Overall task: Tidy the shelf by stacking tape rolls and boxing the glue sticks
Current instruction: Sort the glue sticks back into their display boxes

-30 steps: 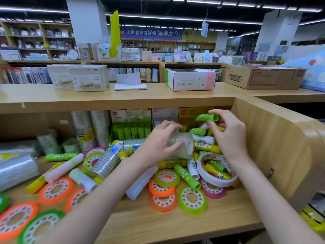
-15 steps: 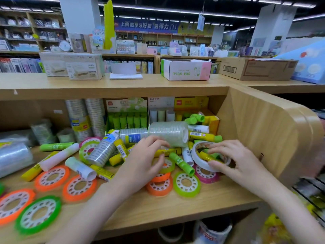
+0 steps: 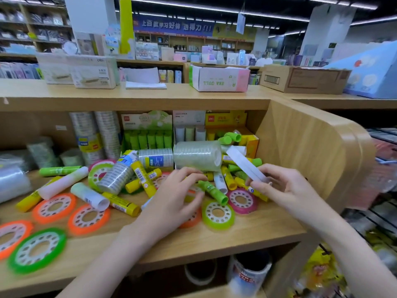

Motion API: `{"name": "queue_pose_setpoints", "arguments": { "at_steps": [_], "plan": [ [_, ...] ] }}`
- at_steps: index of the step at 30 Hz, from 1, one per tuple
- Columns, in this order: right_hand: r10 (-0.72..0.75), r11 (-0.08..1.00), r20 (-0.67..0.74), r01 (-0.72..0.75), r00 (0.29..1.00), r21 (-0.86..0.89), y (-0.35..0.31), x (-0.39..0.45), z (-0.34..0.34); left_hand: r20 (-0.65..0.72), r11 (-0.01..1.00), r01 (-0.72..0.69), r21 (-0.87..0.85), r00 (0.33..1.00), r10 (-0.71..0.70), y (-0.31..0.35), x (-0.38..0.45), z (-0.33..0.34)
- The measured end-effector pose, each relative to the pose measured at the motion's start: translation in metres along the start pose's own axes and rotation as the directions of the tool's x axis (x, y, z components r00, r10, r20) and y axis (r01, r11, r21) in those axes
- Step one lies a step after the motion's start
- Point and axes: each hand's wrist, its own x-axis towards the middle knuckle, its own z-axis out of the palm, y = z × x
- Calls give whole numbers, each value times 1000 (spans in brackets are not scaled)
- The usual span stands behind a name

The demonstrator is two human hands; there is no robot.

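Stationery shop, wooden shelf (image 3: pixel 247 233) at frame centre, littered. Right hand (image 3: pixel 285 190) pinches white tape roll (image 3: pixel 245 163) edge-on, centre right. Left hand (image 3: pixel 174 201) relaxed over glue sticks (image 3: pixel 141 177). Step: gathering rolls; next, stack it.

The wooden shelf (image 3: pixel 247 231) is a proper mess. Flat tape rolls with white spoked cores are strewn along the front: three orange ones (image 3: pixel 54 208), a green one (image 3: pixel 37 250) at the left edge, a lime one (image 3: pixel 217 212) and a pink one (image 3: pixel 242 200) further right. A white tape ring (image 3: pixel 247 166) is held up on edge in the right hand (image 3: pixel 283 190). A fat shrink-wrapped stack of clear tape (image 3: pixel 197 155) lies on its side mid-shelf, with two taller clear stacks (image 3: pixel 94 134) upright at the back. Yellow and green glue sticks (image 3: pixel 139 173) lie tangled every which way. Behind them, a green display box (image 3: pixel 148 134) holds upright green sticks, and a yellow box (image 3: pixel 251 143) overflows.
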Motion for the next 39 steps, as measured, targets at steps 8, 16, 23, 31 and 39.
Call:
{"name": "queue_pose_setpoints", "arguments": {
  "at_steps": [8,16,23,31,39],
  "plan": [
    [-353,888,90,363,931,-283,-42,53,60,-324,971,226,77,927,-190,-22,-42,-67],
    [-706,605,221,735,673,-306,-138,135,174,-531,824,493,280,795,-295,-84,-161,-187],
    [-676,707,155,694,720,-140,-230,185,322,-609,617,633,467,736,-295,-141,-250,-286],
    [-627,778,6,626,779,-47,-311,202,409,-665,585,683,438,684,-300,-179,-289,-357],
    [-686,691,107,690,720,-215,-387,252,467,-601,581,729,363,659,-452,-210,-292,-383]
  ]
}}
